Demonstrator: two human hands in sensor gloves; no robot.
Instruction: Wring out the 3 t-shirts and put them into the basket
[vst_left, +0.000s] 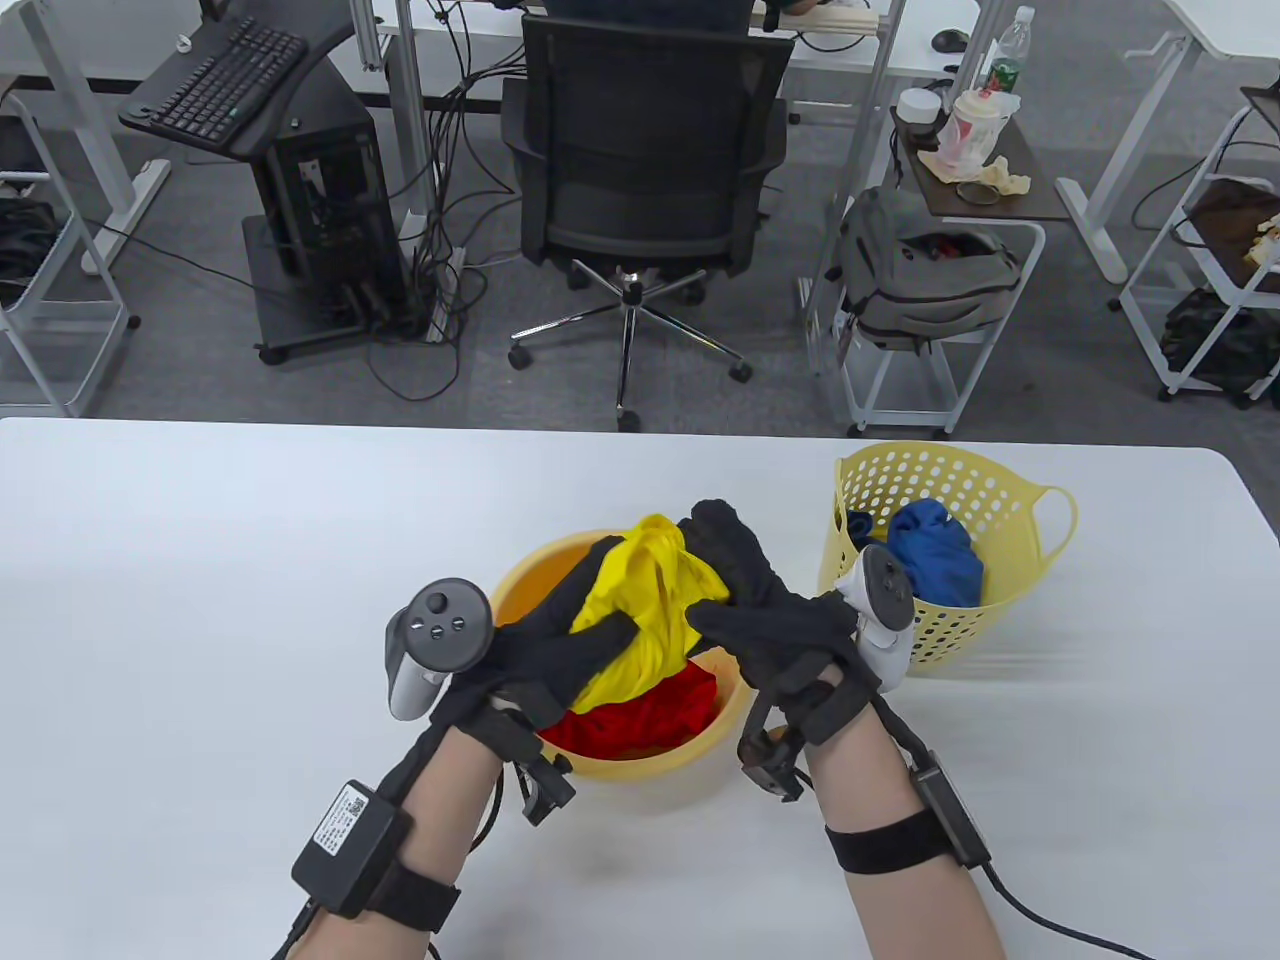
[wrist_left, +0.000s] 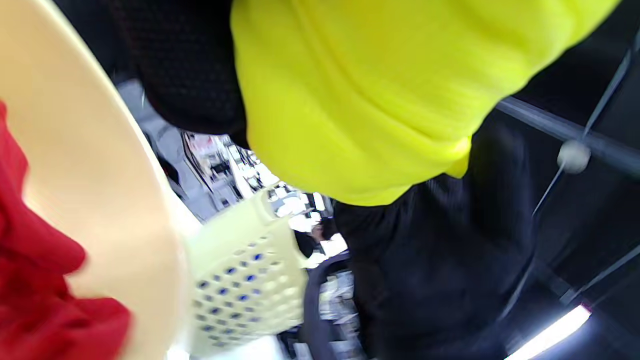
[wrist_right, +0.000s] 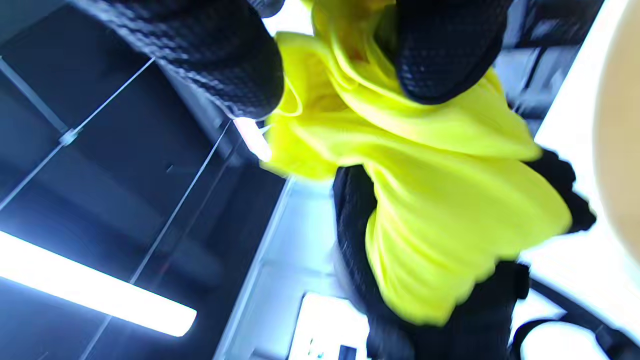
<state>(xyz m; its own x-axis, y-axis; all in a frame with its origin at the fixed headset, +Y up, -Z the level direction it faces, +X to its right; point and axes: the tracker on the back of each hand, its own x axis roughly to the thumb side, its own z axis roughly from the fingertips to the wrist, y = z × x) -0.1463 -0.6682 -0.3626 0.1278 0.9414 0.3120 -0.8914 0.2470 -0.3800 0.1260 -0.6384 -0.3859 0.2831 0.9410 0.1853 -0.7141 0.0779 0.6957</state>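
Both hands grip a bunched yellow t-shirt (vst_left: 650, 610) above an orange tub (vst_left: 520, 590) on the white table. My left hand (vst_left: 560, 640) holds its lower left part, my right hand (vst_left: 745, 590) its upper right part. A red t-shirt (vst_left: 650, 715) lies in the tub below. At the right stands a pale yellow perforated basket (vst_left: 1010, 590) with a blue t-shirt (vst_left: 935, 555) inside. The left wrist view shows the yellow t-shirt (wrist_left: 370, 95), the tub wall (wrist_left: 95, 175), the red t-shirt (wrist_left: 40, 280) and the basket (wrist_left: 245, 280). In the right wrist view, gloved fingers (wrist_right: 440, 55) clamp the yellow t-shirt (wrist_right: 435, 200).
The white table (vst_left: 200, 600) stretches wide on the left and near the front edge. Beyond its far edge stand an office chair (vst_left: 645, 160), a computer stand (vst_left: 310, 190) and a cart with a backpack (vst_left: 920, 270).
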